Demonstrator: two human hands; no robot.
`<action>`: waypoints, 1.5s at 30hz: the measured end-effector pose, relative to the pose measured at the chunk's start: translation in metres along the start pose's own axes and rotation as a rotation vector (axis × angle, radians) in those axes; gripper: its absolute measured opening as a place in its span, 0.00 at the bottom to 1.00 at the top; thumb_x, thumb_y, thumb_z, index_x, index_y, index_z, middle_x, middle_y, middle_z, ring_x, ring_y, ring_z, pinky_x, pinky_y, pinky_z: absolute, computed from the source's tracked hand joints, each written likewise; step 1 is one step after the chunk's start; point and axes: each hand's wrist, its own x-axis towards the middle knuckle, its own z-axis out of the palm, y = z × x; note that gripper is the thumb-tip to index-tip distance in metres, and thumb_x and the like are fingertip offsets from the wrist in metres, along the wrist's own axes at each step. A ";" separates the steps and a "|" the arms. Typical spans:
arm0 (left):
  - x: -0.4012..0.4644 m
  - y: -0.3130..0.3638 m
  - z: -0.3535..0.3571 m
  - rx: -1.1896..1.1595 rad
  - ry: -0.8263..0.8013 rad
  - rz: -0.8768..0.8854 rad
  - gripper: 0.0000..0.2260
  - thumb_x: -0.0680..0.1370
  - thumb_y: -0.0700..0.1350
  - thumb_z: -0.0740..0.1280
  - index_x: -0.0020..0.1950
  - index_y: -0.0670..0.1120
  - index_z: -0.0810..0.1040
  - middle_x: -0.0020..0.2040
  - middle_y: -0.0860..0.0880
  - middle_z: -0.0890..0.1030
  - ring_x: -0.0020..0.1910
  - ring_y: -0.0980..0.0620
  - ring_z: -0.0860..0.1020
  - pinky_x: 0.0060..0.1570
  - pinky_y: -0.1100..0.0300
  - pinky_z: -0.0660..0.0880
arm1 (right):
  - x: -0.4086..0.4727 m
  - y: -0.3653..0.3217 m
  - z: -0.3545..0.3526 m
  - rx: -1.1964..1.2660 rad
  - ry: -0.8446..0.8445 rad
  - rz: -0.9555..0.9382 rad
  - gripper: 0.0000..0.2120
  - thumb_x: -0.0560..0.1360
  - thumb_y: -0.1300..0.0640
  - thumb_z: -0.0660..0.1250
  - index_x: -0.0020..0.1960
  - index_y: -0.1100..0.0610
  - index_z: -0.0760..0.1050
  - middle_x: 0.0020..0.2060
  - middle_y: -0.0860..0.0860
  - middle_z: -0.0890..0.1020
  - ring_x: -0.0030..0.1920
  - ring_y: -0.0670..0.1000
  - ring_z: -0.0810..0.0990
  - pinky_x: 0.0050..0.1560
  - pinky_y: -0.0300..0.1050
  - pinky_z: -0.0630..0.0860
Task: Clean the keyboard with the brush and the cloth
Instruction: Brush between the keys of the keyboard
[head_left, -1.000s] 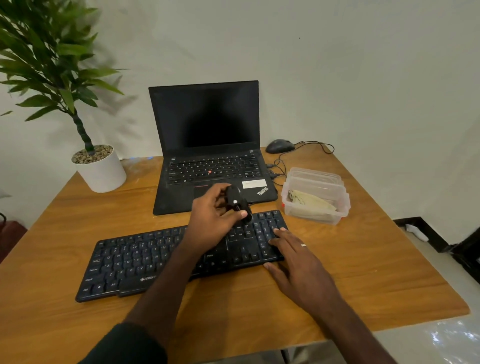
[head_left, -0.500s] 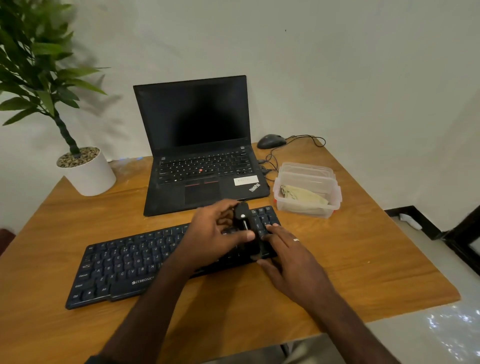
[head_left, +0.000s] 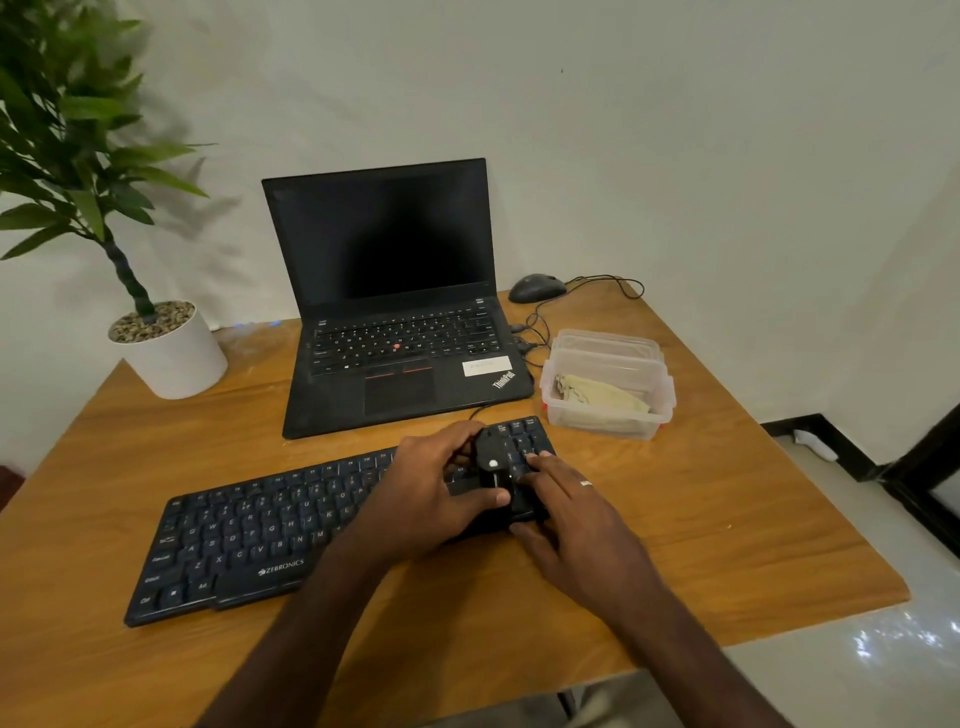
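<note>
1. Where the keyboard (head_left: 249, 535) lies slantwise on the wood-grain table (head_left: 701, 545), both hands work at its right end.
2. Left hand (head_left: 431, 493): fingers and thumb curled round the brush (head_left: 492, 460), a small black plastic tool with a white dot, held over the number pad.
3. Right hand (head_left: 576, 530): fingers straight, tips resting on the right-end keys; a ring on one finger.
4. Cloth (head_left: 605, 400): pale, crumpled, inside a clear rectangular plastic box (head_left: 608, 423) well right of the hands.
5. Behind: an open matte black laptop (head_left: 395, 312), a rounded mouse (head_left: 535, 288), a plant (head_left: 67, 156) in a smooth white pot (head_left: 171, 358) topped with pebbles.
</note>
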 end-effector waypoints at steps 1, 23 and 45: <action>-0.005 0.000 0.001 -0.046 -0.017 -0.007 0.23 0.70 0.47 0.78 0.62 0.55 0.75 0.54 0.61 0.81 0.56 0.62 0.79 0.55 0.62 0.79 | 0.000 0.000 0.000 0.005 -0.010 0.006 0.25 0.77 0.46 0.69 0.72 0.53 0.70 0.75 0.50 0.68 0.77 0.48 0.62 0.74 0.42 0.64; -0.011 -0.018 -0.004 -0.326 0.191 -0.136 0.24 0.71 0.35 0.76 0.62 0.53 0.74 0.57 0.52 0.82 0.59 0.57 0.81 0.59 0.60 0.78 | 0.000 -0.001 -0.001 -0.042 -0.015 -0.004 0.25 0.79 0.42 0.65 0.72 0.52 0.69 0.75 0.49 0.68 0.77 0.47 0.61 0.72 0.40 0.60; 0.032 -0.018 -0.011 -0.245 0.271 -0.129 0.24 0.71 0.36 0.76 0.65 0.47 0.75 0.56 0.54 0.82 0.58 0.59 0.80 0.63 0.61 0.76 | -0.001 -0.002 -0.003 -0.034 0.004 -0.007 0.24 0.78 0.42 0.67 0.71 0.52 0.71 0.74 0.50 0.69 0.76 0.48 0.63 0.71 0.40 0.63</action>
